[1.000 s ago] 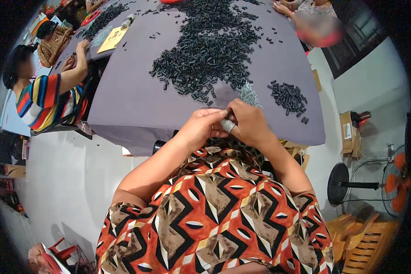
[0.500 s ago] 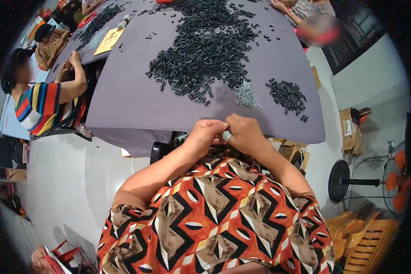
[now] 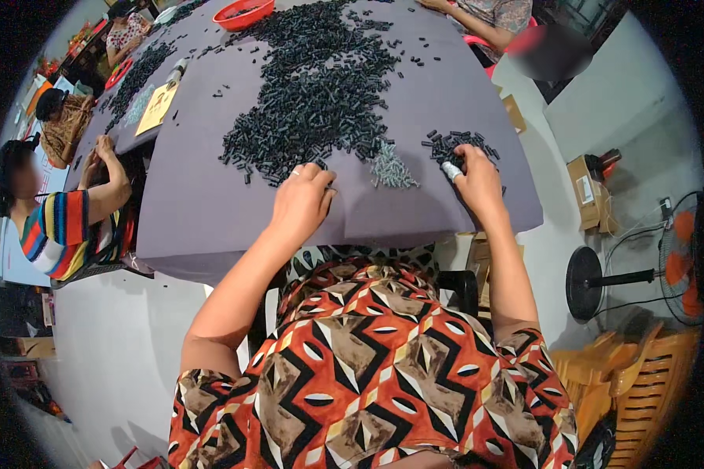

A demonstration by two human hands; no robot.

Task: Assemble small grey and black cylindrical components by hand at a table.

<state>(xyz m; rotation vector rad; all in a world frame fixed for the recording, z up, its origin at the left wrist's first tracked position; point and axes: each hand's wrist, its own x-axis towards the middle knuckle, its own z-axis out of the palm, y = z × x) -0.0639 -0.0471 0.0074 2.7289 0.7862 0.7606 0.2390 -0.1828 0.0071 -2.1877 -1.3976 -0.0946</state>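
Note:
My left hand [image 3: 301, 202] rests at the near edge of a big heap of small black tube-like pieces [image 3: 313, 109]. Its fingers are bent down and drawn together, and what lies under the fingertips is hidden. My right hand [image 3: 479, 187] is over a smaller pile of the same black pieces [image 3: 440, 144], partly covering it. Its thumb, wrapped in a whitish covering [image 3: 450, 170], stands apart from the forefinger. Between my hands lies a small pile of silvery screw-like bits [image 3: 393, 166].
A grey-purple cloth covers the table [image 3: 188, 195]. A red basin [image 3: 244, 14] stands at its far side. A yellow sheet [image 3: 156, 108] lies to the left, near a person in a striped top [image 3: 70, 227]. A fan [image 3: 673, 270] and orange chairs [image 3: 649, 383] are at the right.
My hands were together at the table's near edge and have parted. The left went forward to the big heap, the right forward and right onto the small pile. The view has shifted.

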